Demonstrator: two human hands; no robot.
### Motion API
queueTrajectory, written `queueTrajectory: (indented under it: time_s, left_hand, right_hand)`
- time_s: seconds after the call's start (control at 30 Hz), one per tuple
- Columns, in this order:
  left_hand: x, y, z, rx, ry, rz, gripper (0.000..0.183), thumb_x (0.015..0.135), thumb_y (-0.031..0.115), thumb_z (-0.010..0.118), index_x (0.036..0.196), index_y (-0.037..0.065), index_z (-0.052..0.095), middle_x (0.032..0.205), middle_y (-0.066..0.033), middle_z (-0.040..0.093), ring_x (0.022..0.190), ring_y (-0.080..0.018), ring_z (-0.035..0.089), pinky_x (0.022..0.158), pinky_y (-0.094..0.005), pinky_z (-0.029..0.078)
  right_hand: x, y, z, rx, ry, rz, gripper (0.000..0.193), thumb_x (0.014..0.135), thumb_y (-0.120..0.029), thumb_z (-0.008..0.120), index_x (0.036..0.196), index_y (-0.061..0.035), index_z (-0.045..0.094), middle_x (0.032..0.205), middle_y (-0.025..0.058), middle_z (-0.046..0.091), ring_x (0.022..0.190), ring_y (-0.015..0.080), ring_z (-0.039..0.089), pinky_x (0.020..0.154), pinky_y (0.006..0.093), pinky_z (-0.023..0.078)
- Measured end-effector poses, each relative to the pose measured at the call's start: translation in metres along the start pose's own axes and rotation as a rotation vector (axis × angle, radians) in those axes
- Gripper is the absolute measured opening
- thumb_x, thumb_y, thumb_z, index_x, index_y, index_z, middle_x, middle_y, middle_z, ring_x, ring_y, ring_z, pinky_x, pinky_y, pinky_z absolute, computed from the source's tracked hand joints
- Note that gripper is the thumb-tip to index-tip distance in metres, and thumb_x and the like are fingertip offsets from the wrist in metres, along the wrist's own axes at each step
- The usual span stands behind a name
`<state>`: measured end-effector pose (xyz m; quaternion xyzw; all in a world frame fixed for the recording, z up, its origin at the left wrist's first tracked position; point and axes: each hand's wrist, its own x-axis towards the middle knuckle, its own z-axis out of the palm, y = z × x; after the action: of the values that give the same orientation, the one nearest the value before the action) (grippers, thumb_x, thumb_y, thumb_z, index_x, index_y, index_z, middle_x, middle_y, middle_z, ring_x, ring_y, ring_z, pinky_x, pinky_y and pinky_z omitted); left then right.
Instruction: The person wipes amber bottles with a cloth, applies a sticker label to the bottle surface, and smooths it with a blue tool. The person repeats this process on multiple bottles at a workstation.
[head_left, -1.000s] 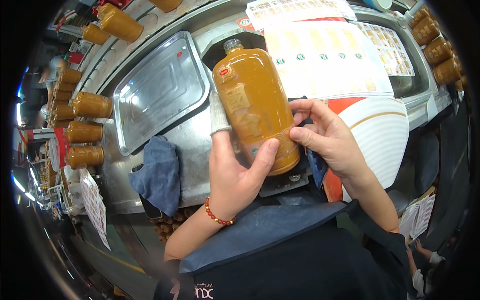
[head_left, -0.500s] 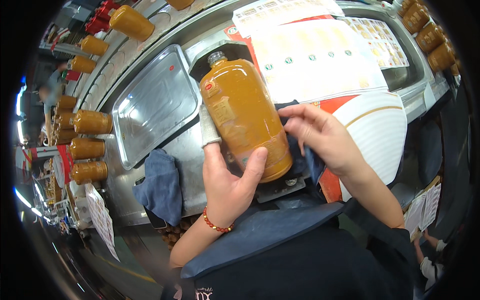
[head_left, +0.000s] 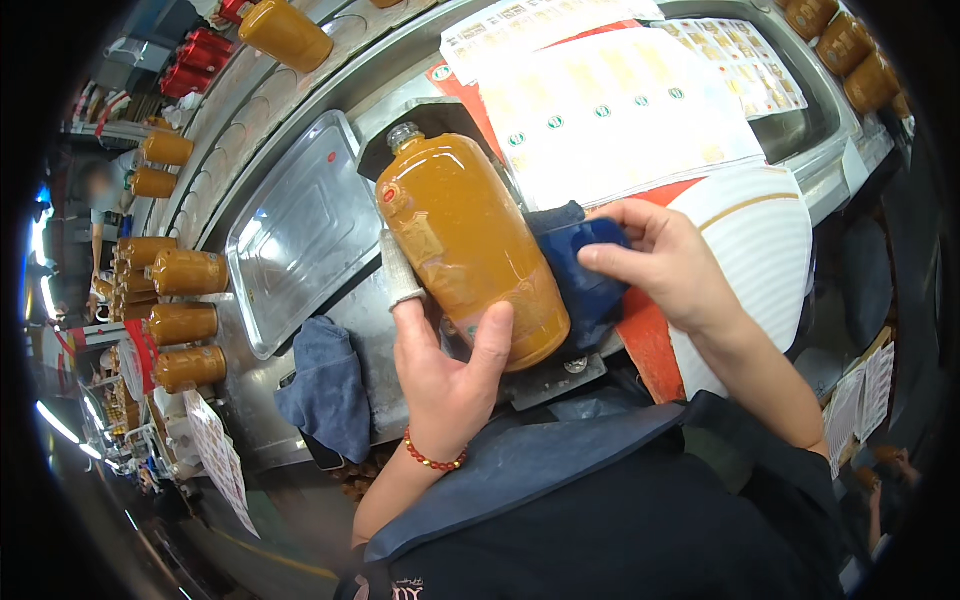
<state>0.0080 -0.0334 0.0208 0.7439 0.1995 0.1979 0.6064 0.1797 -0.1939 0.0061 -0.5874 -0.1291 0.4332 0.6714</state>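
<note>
An amber-brown bottle [head_left: 470,240] with a clear open neck lies tilted in front of me, with small labels on its side. My left hand [head_left: 440,370] holds it at the lower left, thumb over its front, one finger covered by a pale cloth sleeve. A beaded bracelet circles that wrist. My right hand [head_left: 650,260] pinches a dark blue cloth [head_left: 588,275] between thumb and fingers, beside the bottle's right side. Behind the bottle stands a dark angled metal holder [head_left: 375,150]. Sheets of printed labels [head_left: 600,120] lie to the right of the bottle's neck.
A metal tray [head_left: 300,230] and a crumpled blue-grey cloth [head_left: 325,390] are on the steel bench to the left. Several similar bottles [head_left: 190,272] stand along a conveyor [head_left: 225,150]; more are at the far right. A white ribbed sheet [head_left: 755,250] lies at right.
My right hand has gripped the blue cloth and lifted it into fuller view beside the bottle. In the picture, the bottle and my left hand sit slightly further left.
</note>
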Motion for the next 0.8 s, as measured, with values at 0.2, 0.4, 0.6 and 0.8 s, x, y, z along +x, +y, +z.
queueTrajectory:
  time_s: [0.2, 0.4, 0.6, 0.8]
  left_hand:
    - [0.003, -0.001, -0.003, -0.026, 0.019, -0.021, 0.077, 0.098, 0.012, 0.071, 0.154, -0.012, 0.025, 0.144, -0.0216, 0.051, 0.133, -0.0269, 0.054, 0.113, -0.0397, 0.041]
    - [0.005, -0.004, -0.008, -0.096, -0.009, -0.034, 0.08, 0.097, 0.008, 0.069, 0.158, -0.011, 0.02, 0.149, -0.0205, 0.047, 0.136, -0.0272, 0.052, 0.116, -0.0401, 0.039]
    - [0.005, -0.006, -0.011, -0.122, -0.04, -0.043, 0.083, 0.095, 0.008, 0.07, 0.158, -0.009, 0.019, 0.152, -0.02, 0.044, 0.138, -0.0274, 0.05, 0.117, -0.0406, 0.038]
    - [0.008, -0.017, -0.021, -0.137, -0.152, 0.02, 0.144, 0.065, 0.048, 0.098, 0.162, -0.006, 0.005, 0.157, -0.021, 0.04, 0.145, -0.0313, 0.044, 0.12, -0.043, 0.035]
  right_hand:
    - [-0.006, 0.001, 0.007, 0.034, -0.051, -0.01, 0.02, 0.093, -0.006, 0.074, 0.111, -0.0002, 0.067, 0.101, 0.004, 0.072, 0.091, 0.0084, 0.068, 0.082, 0.024, 0.056]
    - [-0.01, -0.003, 0.013, 0.0, -0.06, -0.117, 0.017, 0.094, -0.009, 0.074, 0.106, 0.0026, 0.068, 0.092, 0.0043, 0.071, 0.083, 0.0094, 0.066, 0.077, 0.0253, 0.056]
    - [-0.009, -0.006, 0.006, -0.107, -0.06, -0.08, 0.021, 0.092, -0.006, 0.074, 0.11, 0.0018, 0.067, 0.097, 0.0036, 0.071, 0.087, 0.008, 0.066, 0.079, 0.0229, 0.054]
    - [-0.015, -0.021, 0.01, -0.299, -0.037, -0.193, 0.022, 0.091, -0.01, 0.076, 0.109, 0.0013, 0.07, 0.089, 0.0033, 0.07, 0.083, 0.0082, 0.065, 0.074, 0.0244, 0.054]
